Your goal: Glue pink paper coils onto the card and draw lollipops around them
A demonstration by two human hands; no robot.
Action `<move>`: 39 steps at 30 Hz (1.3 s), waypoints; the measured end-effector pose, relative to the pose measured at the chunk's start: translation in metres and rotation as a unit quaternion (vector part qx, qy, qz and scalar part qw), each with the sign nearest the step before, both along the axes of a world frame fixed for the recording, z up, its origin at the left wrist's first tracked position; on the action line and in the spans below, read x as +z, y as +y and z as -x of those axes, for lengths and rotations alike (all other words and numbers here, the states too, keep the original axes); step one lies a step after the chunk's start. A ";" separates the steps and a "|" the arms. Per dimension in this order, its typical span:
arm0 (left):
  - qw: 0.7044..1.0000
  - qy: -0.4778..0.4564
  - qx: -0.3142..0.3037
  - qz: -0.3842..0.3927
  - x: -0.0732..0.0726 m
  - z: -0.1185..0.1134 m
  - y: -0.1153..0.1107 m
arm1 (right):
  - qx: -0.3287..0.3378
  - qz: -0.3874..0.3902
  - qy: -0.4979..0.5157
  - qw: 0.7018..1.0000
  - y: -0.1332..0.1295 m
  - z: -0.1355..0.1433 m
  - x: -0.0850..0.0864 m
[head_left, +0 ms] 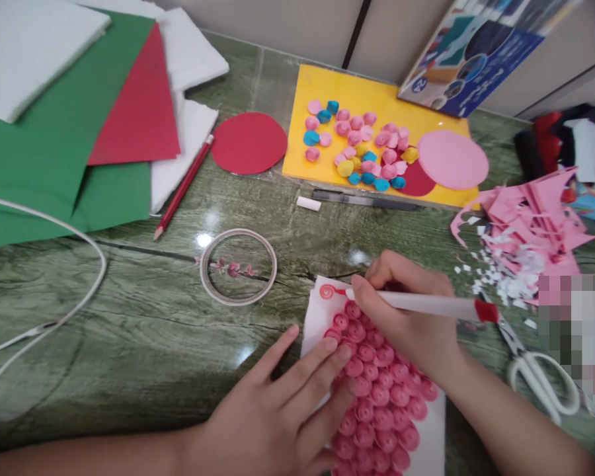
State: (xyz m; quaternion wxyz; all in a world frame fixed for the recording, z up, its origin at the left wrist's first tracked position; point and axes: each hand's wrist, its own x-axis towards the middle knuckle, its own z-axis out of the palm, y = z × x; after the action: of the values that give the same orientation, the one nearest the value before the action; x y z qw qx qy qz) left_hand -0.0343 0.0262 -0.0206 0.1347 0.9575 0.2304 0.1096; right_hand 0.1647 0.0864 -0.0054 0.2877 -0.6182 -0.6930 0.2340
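A white sheet (313, 330) lies tilted on the table, largely covered by rows of pink rolled-paper roses (379, 395). At its upper left corner is a drawn red spiral (327, 291). My right hand (424, 337) grips a white felt-tip pen (426, 303) with a red end, its red tip beside the spiral. My left hand (277, 410) rests with fingers spread over the sheet's left edge, fingertips touching the roses there. Its lower fingers partly hide some roses. Left of the sheet lies a roll of tape (203, 272).
Small rolled flowers (354, 123) sit on yellow paper (297, 132) at the back. Green paper (114, 66), a red pencil (183, 190) and a white cable (96, 264) are on the left. Scissors (533, 370) and pink scraps (530, 225) lie right; a box (469, 66) stands behind.
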 end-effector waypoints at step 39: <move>1.000 0.004 -0.001 0.002 0.002 0.000 0.001 | 0.035 0.035 0.005 0.999 0.004 0.006 0.004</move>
State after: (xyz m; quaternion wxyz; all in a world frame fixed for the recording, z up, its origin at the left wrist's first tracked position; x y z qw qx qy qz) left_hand -0.0340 0.0275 -0.0187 0.1361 0.9578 0.2304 0.1051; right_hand 0.1584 0.0905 -0.0018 0.2612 -0.6021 -0.7042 0.2708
